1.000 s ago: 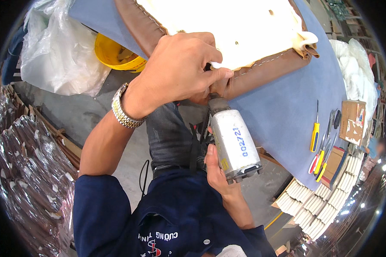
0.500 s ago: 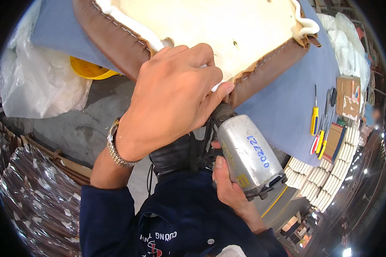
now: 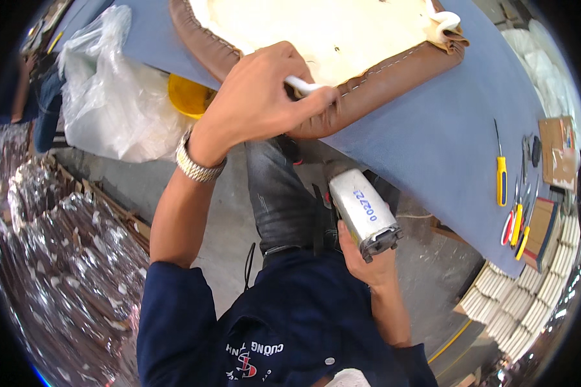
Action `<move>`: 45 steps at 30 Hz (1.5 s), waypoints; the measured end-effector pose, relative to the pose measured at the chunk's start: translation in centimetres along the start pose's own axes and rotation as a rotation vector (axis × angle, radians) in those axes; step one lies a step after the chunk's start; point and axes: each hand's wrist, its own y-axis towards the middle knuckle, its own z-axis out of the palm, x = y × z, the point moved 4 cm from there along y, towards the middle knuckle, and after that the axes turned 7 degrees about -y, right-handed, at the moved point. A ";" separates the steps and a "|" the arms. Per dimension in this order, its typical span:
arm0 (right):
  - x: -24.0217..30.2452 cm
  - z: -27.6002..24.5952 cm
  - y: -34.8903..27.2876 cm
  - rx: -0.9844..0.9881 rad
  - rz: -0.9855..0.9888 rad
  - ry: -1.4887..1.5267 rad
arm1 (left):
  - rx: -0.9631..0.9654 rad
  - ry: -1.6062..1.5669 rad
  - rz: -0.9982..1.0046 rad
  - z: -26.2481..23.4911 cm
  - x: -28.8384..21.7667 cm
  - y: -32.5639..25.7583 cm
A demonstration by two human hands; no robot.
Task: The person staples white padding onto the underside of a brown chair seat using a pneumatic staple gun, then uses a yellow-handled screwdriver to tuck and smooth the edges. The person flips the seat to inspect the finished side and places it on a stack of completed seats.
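A padded panel (image 3: 342, 35) with a cream backing lies at the table's near edge. Its brown leather cover (image 3: 400, 84) is folded over the rim, with a row of staples along it. My left hand (image 3: 255, 97) is closed at the panel's near corner, and a white cord (image 3: 301, 85) shows between thumb and fingers. More cord curls out at the right corner. Low beside the table, my right hand (image 3: 369, 266) grips a silver pneumatic staple gun (image 3: 361, 203), apart from the panel. Its trigger fingers are mostly hidden.
Blue cloth (image 3: 426, 155) covers the table. At right lie a yellow screwdriver (image 3: 501, 180), other hand tools and a cardboard box (image 3: 557, 151). A plastic bag (image 3: 113, 103) and yellow bucket (image 3: 188, 97) are at left, with wrapped brown stacks (image 3: 64, 277) below. Another person (image 3: 48, 106) stands far left.
The staple gun has come away from the panel's edge, down toward my body. My left hand stays closed at the near corner. The whole view has shifted.
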 end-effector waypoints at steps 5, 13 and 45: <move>-1.3 0.1 -1.7 -0.074 -0.082 0.030 | 0.005 0.094 0.020 0.8 -0.2 0.2; -1.1 1.1 1.4 -0.070 -0.101 0.164 | -0.054 -0.046 -0.042 1.3 0.3 -0.2; 3.2 0.9 4.5 0.187 0.256 -0.099 | -0.082 -0.195 -0.029 1.7 0.2 -1.1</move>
